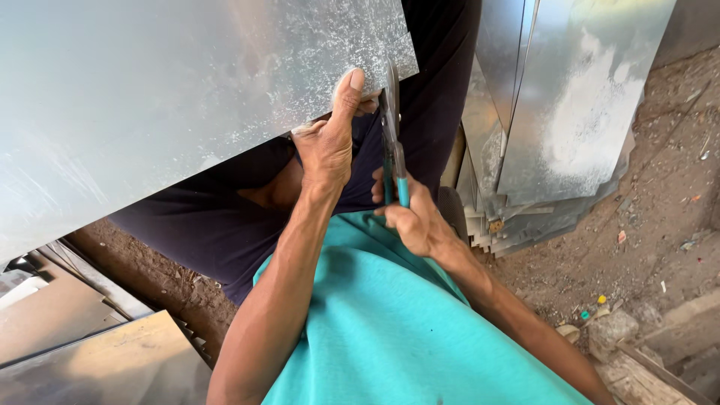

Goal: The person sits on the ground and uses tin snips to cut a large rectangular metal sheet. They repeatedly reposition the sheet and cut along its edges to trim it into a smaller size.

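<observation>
teal short-sleeved shirt (390,330), dark navy trousers (217,225), bare forearms, no gloves, no rings visible.

1. Large galvanized metal sheet (150,97): cut off by the top and left edges, full extent unseen.
2. Tin snips (393,150): handle ends hidden inside the right hand (412,217).
3. Left hand (330,142): fingers hidden behind the sheet, only the thumb showing.
4. Stacked metal sheets (555,112): tops cut off above.
5. Small litter on the dirt floor (660,225): too small to identify.
</observation>
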